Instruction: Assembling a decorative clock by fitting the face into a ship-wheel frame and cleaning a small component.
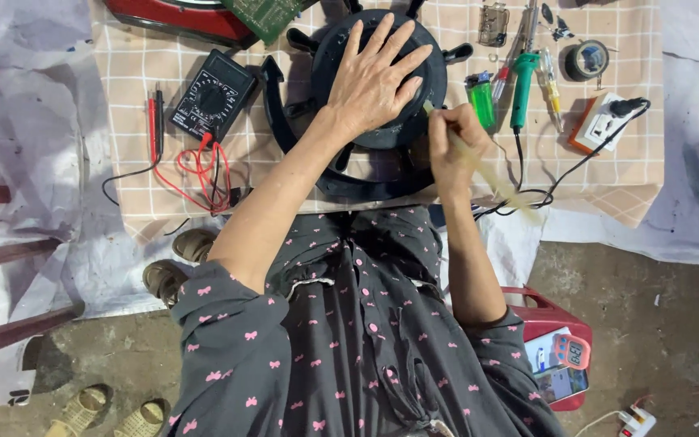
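My left hand (374, 77) lies flat, fingers spread, on top of a round black plastic housing (438, 77) with spokes and an outer ring, resting on a checked cloth (135, 61). My right hand (455, 142) is closed around a thin pale stick-like tool (491, 178), its upper tip touching the housing's right edge and its long end pointing down toward my lap.
A black multimeter (212, 93) with red and black probe leads (155, 121) lies left of the housing. To the right are a green lighter (481, 97), a green-handled soldering iron (522, 89), a tape roll (588, 59) and a white socket block (604, 123). A red stool (556, 320) holds a phone.
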